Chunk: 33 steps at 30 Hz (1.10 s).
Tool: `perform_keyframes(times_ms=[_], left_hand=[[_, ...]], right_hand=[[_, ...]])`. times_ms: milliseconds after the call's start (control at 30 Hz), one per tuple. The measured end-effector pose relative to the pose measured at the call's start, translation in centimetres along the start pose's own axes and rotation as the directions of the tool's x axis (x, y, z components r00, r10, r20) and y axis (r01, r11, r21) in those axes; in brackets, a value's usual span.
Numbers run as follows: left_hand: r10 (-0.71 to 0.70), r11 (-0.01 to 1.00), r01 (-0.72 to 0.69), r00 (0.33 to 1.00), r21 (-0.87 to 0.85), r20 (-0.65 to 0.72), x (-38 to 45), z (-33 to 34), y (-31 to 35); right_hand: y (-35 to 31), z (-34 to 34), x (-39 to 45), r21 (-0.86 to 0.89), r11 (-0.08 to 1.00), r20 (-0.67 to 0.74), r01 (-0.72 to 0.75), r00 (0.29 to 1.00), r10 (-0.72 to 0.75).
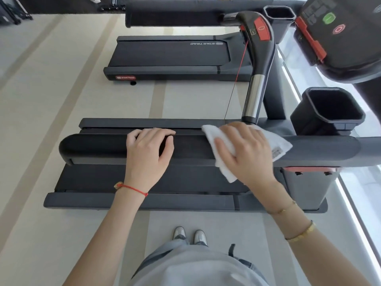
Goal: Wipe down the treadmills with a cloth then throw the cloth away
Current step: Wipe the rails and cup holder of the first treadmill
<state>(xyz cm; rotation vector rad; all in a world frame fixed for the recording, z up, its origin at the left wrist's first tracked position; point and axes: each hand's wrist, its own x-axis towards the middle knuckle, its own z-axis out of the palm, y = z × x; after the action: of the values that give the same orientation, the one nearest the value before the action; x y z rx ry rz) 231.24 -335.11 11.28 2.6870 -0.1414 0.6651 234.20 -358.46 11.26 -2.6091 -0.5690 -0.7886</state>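
Note:
I stand beside the near treadmill [144,200], a dark grey machine lying across my view. Its padded side handrail [94,146] runs left to right at waist height. My left hand [147,152] rests on top of this rail, fingers curved over its far edge. My right hand [246,151] presses a white cloth [223,170] onto the rail further right, with its thumb holding the cloth's near part. The cloth drapes over both sides of the rail and carries a small printed label. A second treadmill [169,56] stands behind.
A curved black and chrome handle [257,65] with a red button rises just beyond my right hand, a thin red cord hanging from it. Two black cup holders [327,112] and the console [338,34] are at the right. Pale floor [41,100] lies to the left. My shoes [189,236] are below.

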Motion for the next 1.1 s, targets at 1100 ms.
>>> perform_keyframes(times_ms=[1100], left_hand=[[-0.106,0.994,0.106,0.994,0.005,0.012,-2.3,-7.0,-12.2]], right_hand=[[-16.4,8.1,8.0,0.01,0.997,0.369,-0.077,0.927,0.067]])
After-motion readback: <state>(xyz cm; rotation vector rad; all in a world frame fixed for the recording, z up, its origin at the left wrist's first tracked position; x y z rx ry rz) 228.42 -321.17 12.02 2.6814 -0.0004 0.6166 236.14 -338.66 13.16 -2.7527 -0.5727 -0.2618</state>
